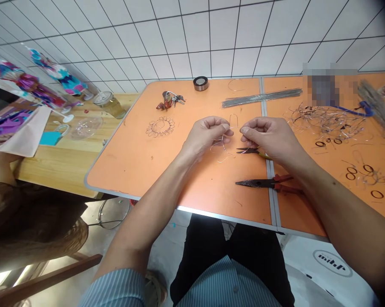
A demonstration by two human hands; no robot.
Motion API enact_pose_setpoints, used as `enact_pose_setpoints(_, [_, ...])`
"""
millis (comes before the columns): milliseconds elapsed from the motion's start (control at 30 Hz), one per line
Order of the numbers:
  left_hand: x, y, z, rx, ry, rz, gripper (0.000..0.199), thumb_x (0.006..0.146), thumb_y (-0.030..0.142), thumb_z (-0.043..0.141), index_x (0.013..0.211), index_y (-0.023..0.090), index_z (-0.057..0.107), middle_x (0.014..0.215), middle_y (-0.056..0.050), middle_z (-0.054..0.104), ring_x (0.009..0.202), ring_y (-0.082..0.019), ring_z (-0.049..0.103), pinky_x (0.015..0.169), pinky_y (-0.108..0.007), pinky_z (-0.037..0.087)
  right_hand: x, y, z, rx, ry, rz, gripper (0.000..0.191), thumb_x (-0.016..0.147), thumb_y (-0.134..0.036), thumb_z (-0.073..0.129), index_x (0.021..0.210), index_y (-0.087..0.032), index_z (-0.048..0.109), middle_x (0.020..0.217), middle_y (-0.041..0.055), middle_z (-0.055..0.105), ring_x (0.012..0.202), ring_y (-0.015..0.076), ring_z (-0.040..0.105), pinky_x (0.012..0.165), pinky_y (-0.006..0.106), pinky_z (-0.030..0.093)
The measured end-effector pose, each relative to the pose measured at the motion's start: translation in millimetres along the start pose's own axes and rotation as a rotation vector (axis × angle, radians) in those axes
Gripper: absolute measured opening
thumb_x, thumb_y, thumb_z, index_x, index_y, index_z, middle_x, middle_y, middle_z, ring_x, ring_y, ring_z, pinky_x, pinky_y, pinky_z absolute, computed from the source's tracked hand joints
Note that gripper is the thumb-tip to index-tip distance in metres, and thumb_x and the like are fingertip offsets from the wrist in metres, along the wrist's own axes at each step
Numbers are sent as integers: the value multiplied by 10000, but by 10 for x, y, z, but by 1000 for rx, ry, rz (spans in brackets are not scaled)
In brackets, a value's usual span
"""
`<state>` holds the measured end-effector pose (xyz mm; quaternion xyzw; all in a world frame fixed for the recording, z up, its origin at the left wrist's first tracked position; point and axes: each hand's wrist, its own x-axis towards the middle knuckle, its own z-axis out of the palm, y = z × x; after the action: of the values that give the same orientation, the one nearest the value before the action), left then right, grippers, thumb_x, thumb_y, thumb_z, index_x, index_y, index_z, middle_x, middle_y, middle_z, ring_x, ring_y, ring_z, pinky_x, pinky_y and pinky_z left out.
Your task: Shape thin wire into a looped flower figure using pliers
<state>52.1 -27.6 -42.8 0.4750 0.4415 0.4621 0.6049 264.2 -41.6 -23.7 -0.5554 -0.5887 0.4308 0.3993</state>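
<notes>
Wire [233, 121] rises in a narrow hairpin bend between the two hands, just above the orange tabletop [131, 162], its thin loose ends curling below them. The left hand [207, 136] pinches one leg between thumb and fingers; the right hand [269, 136] closes in a matching narrow pinch on the other, though its fingers hide the exact contact. Thin wire like this probably shapes best with the pinch kept close to the bend and the pull even on both sides, so no kink forms. Two pliers lie close by: red-handled needle-nose pliers [262, 183] and yellow-handled pliers [248, 150] just under the hands. Farther off are one bundle of straight wire rods [261, 98], one looped wire rosette [160, 127], one bunch of keys [170, 100], one tangle of wire scraps [323, 121] and roughly nine small dark rings [351, 170].
</notes>
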Motion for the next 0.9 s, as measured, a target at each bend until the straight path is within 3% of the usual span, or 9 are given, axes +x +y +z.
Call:
enact_pose_setpoints(133, [-25,-17,53,12,-42,3,180,905,251,896,910,159,742,840,-39,835,681,-107,742,728,-237,608,-19,15,53,-29,10,-31,132,939,-157,810,839,-242,794,790,25,788,647,156,666,640,306,601])
enact_pose_setpoints(433, [-47,-35,148,17,-64,13,157,982,109,795,839,138,737,752,-28,803,628,-90,717,686,-218,585,20,117,103,-96,4,-138,112,917,-306,828,829,-262,774,831,41,811,718,207,703,668,351,590])
enact_pose_setpoints(700, [-50,-68,156,64,-105,12,147,991,102,755,856,153,728,749,-34,805,623,-104,733,681,-231,586,-27,38,79,-79,82,-177,135,957,-294,800,834,-273,748,853,43,778,778,221,698,758,383,587])
enact_pose_setpoints(900, [-63,-84,187,88,-130,11,180,989,117,749,816,157,722,730,-33,785,624,-98,716,692,-232,577,-36,41,97,-110,97,-173,160,944,-336,819,823,-282,729,818,34,732,789,229,662,723,371,542])
